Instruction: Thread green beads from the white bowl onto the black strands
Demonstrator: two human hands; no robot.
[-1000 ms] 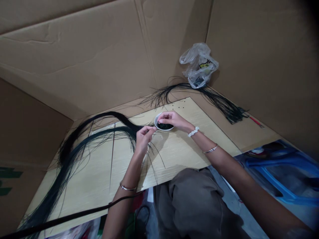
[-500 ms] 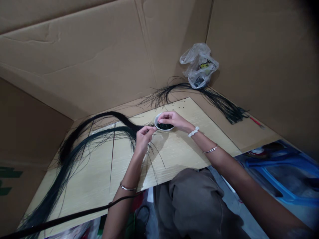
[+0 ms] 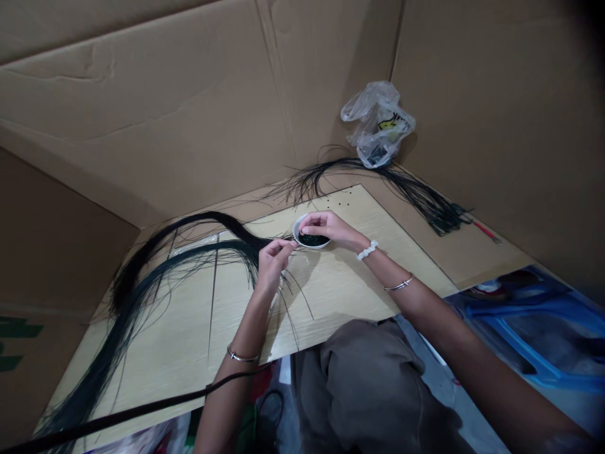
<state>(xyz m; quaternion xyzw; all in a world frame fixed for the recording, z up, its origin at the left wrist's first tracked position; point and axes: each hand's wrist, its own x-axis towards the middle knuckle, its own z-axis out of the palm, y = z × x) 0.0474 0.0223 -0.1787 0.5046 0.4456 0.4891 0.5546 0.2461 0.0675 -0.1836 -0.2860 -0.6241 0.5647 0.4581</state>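
A small white bowl (image 3: 317, 246) holds tiny dark, shiny pieces (image 3: 313, 239), too small to name. My right hand (image 3: 327, 225) reaches over the bowl from the right, thumb and finger pinched just above the pieces; what they grip, if anything, cannot be made out. At the bowl's left rim, my left hand (image 3: 274, 260) is closed in a pinch, fingertips close to the rim; any thin thing between them is too small to see. Beside it lie the ends of a black strand bundle (image 3: 203, 216) and a dark green strand bundle (image 3: 155, 271), both curving away left.
Another dark strand bundle (image 3: 401, 180) lies at the back right under a clear plastic bag (image 3: 380, 126), near a red-handled tool (image 3: 486, 232). Several dark specks dot the pale board (image 3: 368, 277). Cardboard walls (image 3: 189, 113) surround it. A black strap (image 3: 142, 413) crosses the lower left.
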